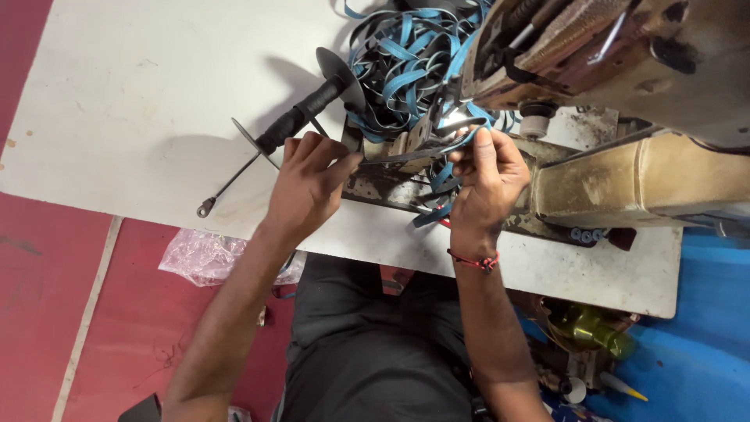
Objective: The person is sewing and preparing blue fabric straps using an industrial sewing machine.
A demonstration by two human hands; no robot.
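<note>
**Op:** Strap [406,155], thin and dark, runs flat between both hands right at the front of the sewing machine [625,70]. My left hand [308,187] has its fingers closed on the strap's near end, thumb on top, pinching it.

**Spotter:** And the right?

**Op:** Right hand [488,176] is up by the needle area, fingertips pinched on the far end of the strap together with a blue piece of webbing. A red thread band [475,261] sits on that wrist.

**Spotter:** What's behind the hands?

**Op:** Big tangle of blue and black straps [406,70], heaped against the machine head. Just left of it lies a black spindle with metal discs [301,117], tilted across the tabletop, with a thin rod ending in a small eyelet.

**Spotter:** Surface?

**Op:** White table [156,94], scuffed and stained, with a rusty worn patch under the machine bed. I'm seated at its near edge, dark trousers in view.

**Spotter:** Room?

**Op:** Red floor [47,297] on the left with a crumpled clear plastic bag [205,254] on it. Blue floor covering [695,359] on the right, and a greenish bottle [590,328] tucked under the table edge.
</note>
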